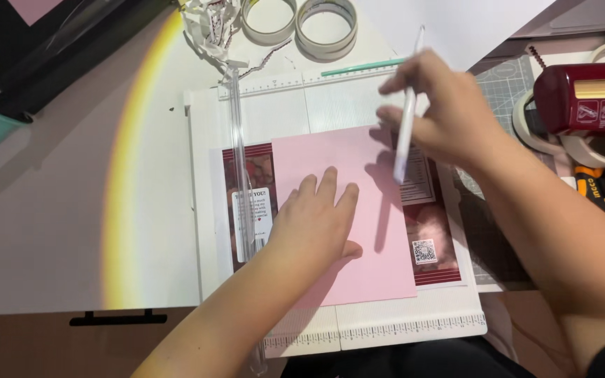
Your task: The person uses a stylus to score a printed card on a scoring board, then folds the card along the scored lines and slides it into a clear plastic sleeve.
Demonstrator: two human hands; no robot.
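I worked at a white table [57,231], lit by a warm arc of lamp glow, with the white ridged scoring board [330,105] set square in front of me, its ruled edges top and bottom. On the board lay a dark red printed card sheet [439,241], and over that the plain pink sheet of cardstock [358,168], covering most of the print.

My left hand [316,220] lay flat on the pink sheet, fingers spread and pressing down, which seemed the right way to keep the sheet from creeping. My right hand [442,112] pinched a slim white scoring stylus [406,126] between thumb and fingers, its tip hovering near the sheet's right edge; whether it touched I could not tell, since that hand was blurred. To score cleanly, I judged, the tip needed to sit in one groove and run straight, with the sheet's top edge true against the board's ridges.

A clear plastic guide strip [241,161] crossed the left side of the board. Beyond it sat two rolls of tape [295,19] and a tangle of white paper trimmings [208,28]. At my right stood a dark red tape dispenser [586,98] on a grey cutting mat [505,87].
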